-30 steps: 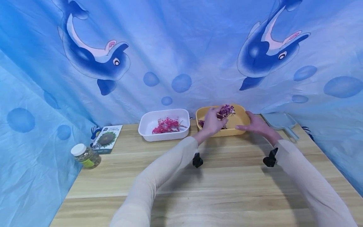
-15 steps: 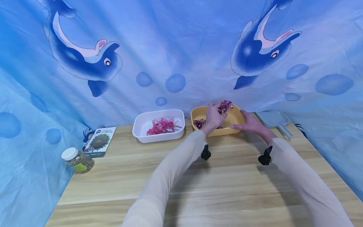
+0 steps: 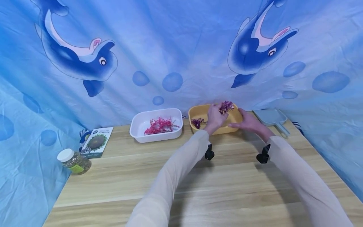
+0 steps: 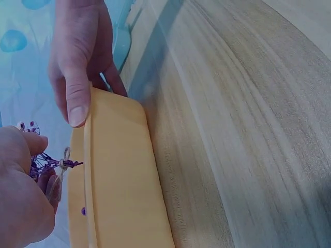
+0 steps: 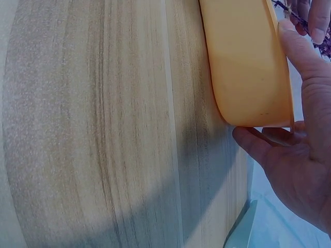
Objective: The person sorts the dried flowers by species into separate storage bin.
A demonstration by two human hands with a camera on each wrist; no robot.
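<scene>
In the head view my left hand (image 3: 215, 117) pinches a small bunch of purple dried flowers (image 3: 226, 107) above the yellow basin (image 3: 225, 130). The left wrist view shows twine (image 4: 63, 164) tied round the stems, which point towards the basin's rim. Another purple bunch (image 3: 197, 122) lies inside at the basin's left end, partly behind my left hand. My right hand (image 3: 250, 122) grips the basin's right end. Seen from the right wrist, the thumb (image 5: 305, 54) lies along the rim and the fingers (image 5: 253, 144) curl against the end wall.
Left of the yellow basin stands a white basin (image 3: 158, 137) holding pink dried flowers (image 3: 158, 125). A pale blue dustpan (image 3: 270, 116) lies at the right. A sunflower-picture packet (image 3: 97, 142) and a white-lidded jar (image 3: 75, 161) are at the left. A dolphin-printed curtain (image 3: 181, 47) backs the table.
My left hand has moved rightwards over the yellow basin with the purple bunch, uncovering more of the bunch inside. The right hand keeps its grip. The head view has shifted slightly.
</scene>
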